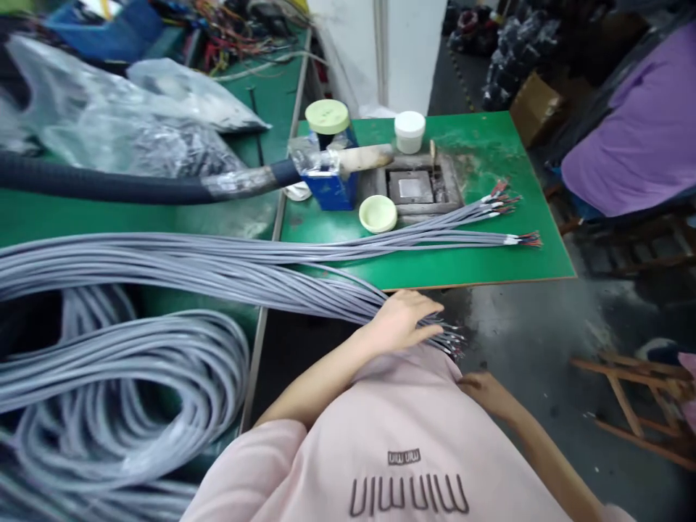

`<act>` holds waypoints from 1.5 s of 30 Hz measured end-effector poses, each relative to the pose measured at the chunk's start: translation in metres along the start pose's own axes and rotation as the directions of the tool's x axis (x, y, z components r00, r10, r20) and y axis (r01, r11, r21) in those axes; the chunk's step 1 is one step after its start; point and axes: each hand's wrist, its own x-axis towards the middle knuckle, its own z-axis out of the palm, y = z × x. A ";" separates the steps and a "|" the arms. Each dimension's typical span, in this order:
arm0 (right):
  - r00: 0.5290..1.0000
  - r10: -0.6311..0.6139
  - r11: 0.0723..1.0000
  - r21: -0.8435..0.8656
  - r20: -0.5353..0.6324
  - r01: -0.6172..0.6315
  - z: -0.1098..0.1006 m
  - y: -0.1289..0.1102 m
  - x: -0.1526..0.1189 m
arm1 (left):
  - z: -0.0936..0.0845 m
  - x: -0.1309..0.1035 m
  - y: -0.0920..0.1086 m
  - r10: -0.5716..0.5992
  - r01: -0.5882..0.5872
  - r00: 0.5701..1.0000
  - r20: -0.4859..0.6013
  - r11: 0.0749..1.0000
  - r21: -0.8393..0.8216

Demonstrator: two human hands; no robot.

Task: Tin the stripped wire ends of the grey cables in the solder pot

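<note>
Your left hand (405,322) lies palm down over the near bundle of gray cables (326,301), close to its tips; the fingers are stretched out and parted from the thumb, so the hand looks open upon the bundle rather than wrapped round it; the bundle comes in from your left, runs under your palm, and its stripped wire ends (451,341) poke out just past your fingertips, in front of your pink shirt (402,406). Your right hand (483,391) hangs at the other side of the shirt, touching or just beside its edge, to the right of those wire ends and apart from them; its fingers curl inward, and you cannot tell whether they grip anything. Beyond your left hand, a second cable bundle (348,251) lies across the green tabletop (462,267); its ends fan out near a pale dish (378,214); a large cable coil (179,370) sits to your left.
</note>
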 end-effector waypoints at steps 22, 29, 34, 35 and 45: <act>0.660 -0.216 0.259 0.610 -0.719 0.749 -0.068 -0.213 0.070 | -0.051 -0.028 -0.013 -0.183 0.262 0.836 -0.518 0.962 0.083; 0.700 -0.484 0.751 0.160 -0.525 0.640 -0.044 -0.205 0.032 | -0.040 -0.039 -0.005 -0.381 0.168 0.868 -0.317 0.828 -0.535; 0.781 -0.567 0.811 -0.016 -0.263 0.584 -0.022 -0.203 0.034 | -0.031 -0.032 0.003 -0.503 0.059 0.824 -0.262 0.537 -0.841; 0.783 -0.578 0.808 -0.027 -0.231 0.589 -0.021 -0.203 0.035 | -0.029 -0.031 0.004 -0.536 0.041 0.806 -0.252 0.475 -0.879; 0.769 -0.607 0.794 -0.157 -0.200 0.587 -0.018 -0.194 0.041 | -0.010 -0.015 0.023 -0.491 -0.025 0.858 -0.152 0.257 -0.966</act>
